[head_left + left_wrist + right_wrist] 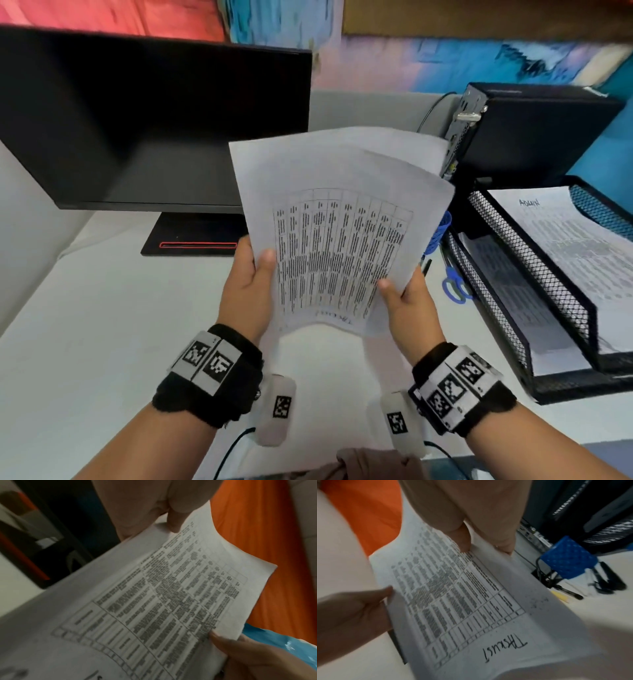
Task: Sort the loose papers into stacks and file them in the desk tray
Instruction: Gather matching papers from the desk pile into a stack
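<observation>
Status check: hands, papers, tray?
Left hand and right hand grip white printed sheets above desk. Black mesh desk tray right, already holding papers. Path clear.

Two hands [248, 287], one monitor [150, 120], one tray [534, 270].

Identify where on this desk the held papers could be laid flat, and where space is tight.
Bare desk lies left of the left hand, in front of the monitor base. Under the papers the surface also looks clear. Right of the right hand it is crowded: scissors, blue cup, mesh tray.
</observation>
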{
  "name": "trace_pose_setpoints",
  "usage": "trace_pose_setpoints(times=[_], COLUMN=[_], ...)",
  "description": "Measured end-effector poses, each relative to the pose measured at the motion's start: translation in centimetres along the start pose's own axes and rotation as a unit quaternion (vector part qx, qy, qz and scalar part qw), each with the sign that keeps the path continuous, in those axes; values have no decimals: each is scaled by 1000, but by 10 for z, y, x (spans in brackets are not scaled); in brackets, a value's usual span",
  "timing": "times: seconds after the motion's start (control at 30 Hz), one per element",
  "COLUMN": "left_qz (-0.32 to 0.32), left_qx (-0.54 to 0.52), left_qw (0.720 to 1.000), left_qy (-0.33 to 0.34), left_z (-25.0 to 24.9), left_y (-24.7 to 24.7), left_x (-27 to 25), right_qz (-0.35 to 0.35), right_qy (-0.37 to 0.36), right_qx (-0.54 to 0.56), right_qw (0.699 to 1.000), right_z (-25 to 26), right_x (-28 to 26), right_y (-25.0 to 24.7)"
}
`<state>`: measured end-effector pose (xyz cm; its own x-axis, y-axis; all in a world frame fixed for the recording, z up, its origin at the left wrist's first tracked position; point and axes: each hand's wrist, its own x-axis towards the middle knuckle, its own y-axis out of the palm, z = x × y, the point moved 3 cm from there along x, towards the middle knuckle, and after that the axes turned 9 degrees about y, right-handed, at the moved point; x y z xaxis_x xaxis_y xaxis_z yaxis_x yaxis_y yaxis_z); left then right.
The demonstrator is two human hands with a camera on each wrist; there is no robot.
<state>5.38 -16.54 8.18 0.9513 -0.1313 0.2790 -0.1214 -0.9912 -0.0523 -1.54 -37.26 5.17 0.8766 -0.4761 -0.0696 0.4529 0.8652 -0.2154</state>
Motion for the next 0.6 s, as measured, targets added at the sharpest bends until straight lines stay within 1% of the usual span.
trace_pose_setpoints(times=[0.07,0.13,0.2,0.27,0.33,0.4,0.5,0.6], left_qz=[-8,-7,-14,-20,-14,-16,-30,-34], left_qx=[10,20,17,29,54,79,94,93], left_qw=[1000,1000,1000,999,997,994,992,992], left_qy=[20,16,-2,-26,-55,-78,-78,-74], left_z=[-6,-2,9,21,32,39,38,36], left_y=[9,16,20,21,21,20,16,14], left_x=[-6,-14,-21,-23,-27,-30,-30,-30], right_qz=[-6,-8,-5,0,-6,-20,-15,-12], right_qy=[-19,-20,-4,26,54,73,83,94], right_qx=[19,22,8,-24,-52,-53,-18,-10], right_qw=[1000,1000,1000,999,997,996,996,995], right_z=[2,-1,-8,-15,-22,-25,-27,-30], right_x=[-6,-10,-10,-8,-7,-7,-8,-14], right_y=[-1,-3,-3,-3,-4,-9,-20,-35])
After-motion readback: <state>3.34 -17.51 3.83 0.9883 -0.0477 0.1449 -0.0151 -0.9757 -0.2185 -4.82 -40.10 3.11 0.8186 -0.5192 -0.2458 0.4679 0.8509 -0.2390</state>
